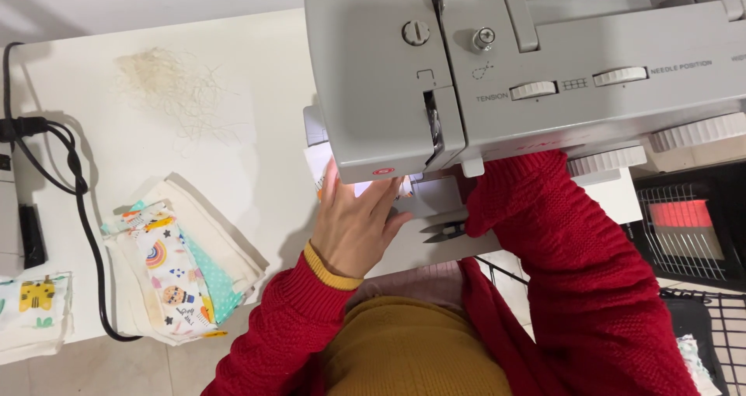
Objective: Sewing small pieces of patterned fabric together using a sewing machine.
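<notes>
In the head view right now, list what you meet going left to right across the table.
Black cable → stack of patterned fabric pieces → left hand → thread snips → red sleeve → wire basket.

Left hand flat on fabric under grey sewing machine, right hand seemingly hidden behind it.

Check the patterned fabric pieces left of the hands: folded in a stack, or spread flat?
Stacked. The patterned fabric pieces lie overlapping in a pile on cream cloth.
</notes>
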